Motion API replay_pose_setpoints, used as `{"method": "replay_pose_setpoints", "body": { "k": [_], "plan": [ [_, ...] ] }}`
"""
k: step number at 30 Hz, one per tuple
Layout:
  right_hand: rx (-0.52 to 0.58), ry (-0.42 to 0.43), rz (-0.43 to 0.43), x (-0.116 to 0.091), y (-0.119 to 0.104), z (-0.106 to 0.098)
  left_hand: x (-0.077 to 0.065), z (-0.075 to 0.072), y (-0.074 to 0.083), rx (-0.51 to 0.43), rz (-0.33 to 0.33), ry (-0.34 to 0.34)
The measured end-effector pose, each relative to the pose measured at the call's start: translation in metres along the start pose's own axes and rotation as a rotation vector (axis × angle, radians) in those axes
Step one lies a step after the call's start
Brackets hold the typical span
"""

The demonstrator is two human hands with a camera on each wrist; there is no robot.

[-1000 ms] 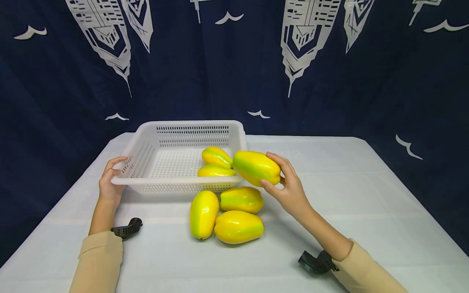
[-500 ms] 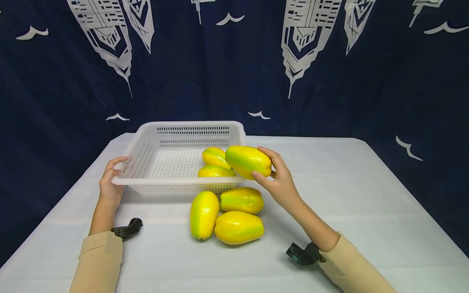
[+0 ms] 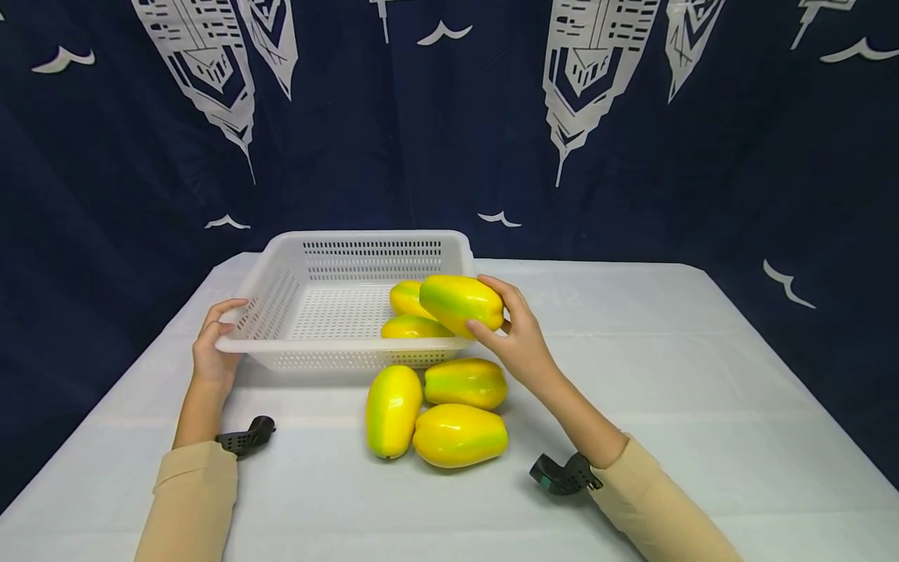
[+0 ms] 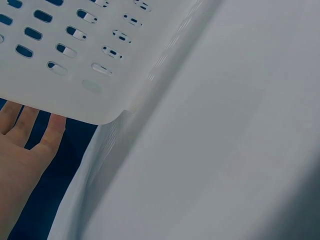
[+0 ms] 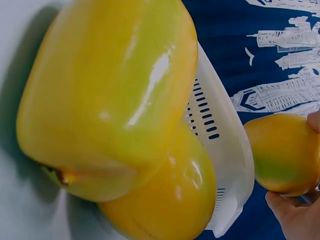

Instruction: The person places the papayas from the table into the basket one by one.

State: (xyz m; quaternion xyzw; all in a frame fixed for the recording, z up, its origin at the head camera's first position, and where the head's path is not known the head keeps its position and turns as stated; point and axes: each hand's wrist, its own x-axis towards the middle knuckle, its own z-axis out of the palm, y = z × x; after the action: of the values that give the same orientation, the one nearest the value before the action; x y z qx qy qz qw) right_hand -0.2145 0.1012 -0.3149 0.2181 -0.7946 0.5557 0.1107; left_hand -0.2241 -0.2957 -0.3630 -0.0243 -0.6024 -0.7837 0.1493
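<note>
My right hand holds a yellow-green papaya by its right end, thumb on the near side and fingers behind. This fruit hangs over the right end of a white perforated basket, in front of two papayas inside it, one at the back and one near the front wall. At the basket's left end my left hand grips the rim; in the left wrist view its fingers go behind the white wall. The right wrist view shows the held papaya beside the basket's corner.
Three more papayas lie close together on the white-covered table in front of the basket: an upright-lying one, one behind and one nearer. A dark blue curtain with white prints hangs behind the table.
My right hand has carried its papaya leftward and slightly up, from beside the basket's right edge to over its right end. The left hand and the basket have stayed in place.
</note>
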Motion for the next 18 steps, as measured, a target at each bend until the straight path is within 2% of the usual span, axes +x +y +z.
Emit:
{"method": "replay_pose_setpoints", "body": {
  "k": [18],
  "plan": [
    [0.052, -0.029, 0.021, 0.01, 0.009, 0.018, -0.001, 0.001, 0.0, 0.001, -0.002, 0.006]
  ]
}}
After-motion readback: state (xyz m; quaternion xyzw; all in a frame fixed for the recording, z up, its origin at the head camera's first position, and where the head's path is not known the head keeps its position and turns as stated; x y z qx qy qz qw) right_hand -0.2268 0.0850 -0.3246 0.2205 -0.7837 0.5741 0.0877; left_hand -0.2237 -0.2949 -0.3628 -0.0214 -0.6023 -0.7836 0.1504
